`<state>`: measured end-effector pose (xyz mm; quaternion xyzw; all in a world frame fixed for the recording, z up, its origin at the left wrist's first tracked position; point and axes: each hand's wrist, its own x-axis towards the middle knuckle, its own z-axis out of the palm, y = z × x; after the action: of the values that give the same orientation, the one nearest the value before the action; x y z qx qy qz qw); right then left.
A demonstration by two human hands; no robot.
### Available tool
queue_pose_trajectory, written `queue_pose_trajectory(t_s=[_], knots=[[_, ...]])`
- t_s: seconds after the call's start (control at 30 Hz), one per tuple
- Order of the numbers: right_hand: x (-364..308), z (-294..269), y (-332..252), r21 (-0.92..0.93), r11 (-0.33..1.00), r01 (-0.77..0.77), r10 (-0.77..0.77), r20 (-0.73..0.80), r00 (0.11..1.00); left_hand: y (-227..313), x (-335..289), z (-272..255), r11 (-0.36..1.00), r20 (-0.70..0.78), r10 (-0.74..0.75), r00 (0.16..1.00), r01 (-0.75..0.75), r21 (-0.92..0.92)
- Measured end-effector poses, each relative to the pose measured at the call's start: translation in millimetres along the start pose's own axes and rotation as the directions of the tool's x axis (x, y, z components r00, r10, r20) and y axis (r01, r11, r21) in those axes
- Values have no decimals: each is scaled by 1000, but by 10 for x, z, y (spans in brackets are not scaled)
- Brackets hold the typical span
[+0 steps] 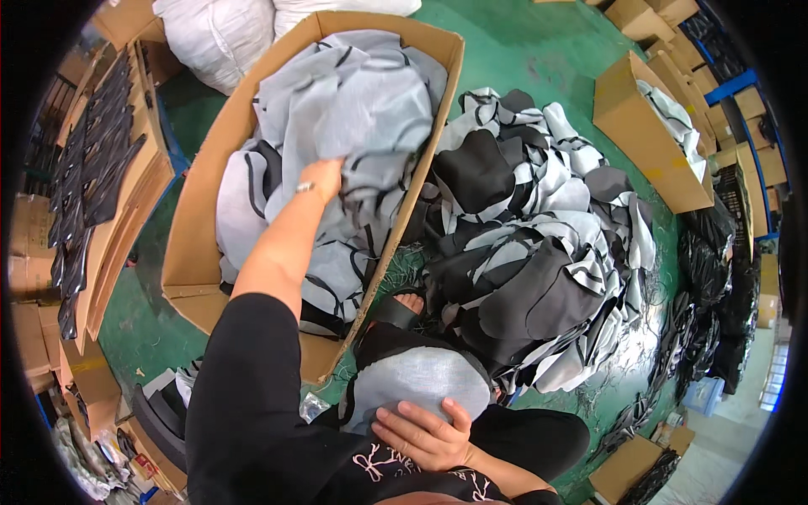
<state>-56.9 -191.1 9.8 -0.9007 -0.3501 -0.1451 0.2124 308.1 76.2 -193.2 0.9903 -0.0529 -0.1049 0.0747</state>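
While my left hand (325, 178) is touching grey fabric (362, 105) inside the cardboard box (198, 223), fingers too hidden for me to tell any pinching, my right hand (427, 433) is lying loosely spread on a grey panel (421, 377) over the lap (534, 433).

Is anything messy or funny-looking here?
Yes: a black and grey cloth heap sprawls loose on the floor, right of the box, though similar cloth lies inside it. Thin threads are scattered about too, which looks untidy.

White sacks (220, 38) bulge at upper left; black plastic bags (704, 257) slump at right.
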Motion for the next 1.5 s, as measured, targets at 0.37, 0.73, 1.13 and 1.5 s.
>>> queue_pose_trajectory(t_s=[0.37, 0.73, 1.13, 1.5], knots=[[-23, 39, -363, 180, 982, -60, 81, -114, 990, -635, -2257, 1031, 994, 625, -10, 780, -60, 91], [-163, 20, -447, 95, 995, -40, 59, -207, 977, -509, -2591, -730, 933, -98, 185, 978, -206, -296], [-48, -251, -444, 815, 554, -169, 326, -25, 945, 584, -3741, -2156, 478, -669, -158, 726, -536, -695], [101, -1084, -795, 917, -387, -99, 384, 258, 886, 1142, -4809, -2361, 240, -545, 700, 461, -871, -428]])
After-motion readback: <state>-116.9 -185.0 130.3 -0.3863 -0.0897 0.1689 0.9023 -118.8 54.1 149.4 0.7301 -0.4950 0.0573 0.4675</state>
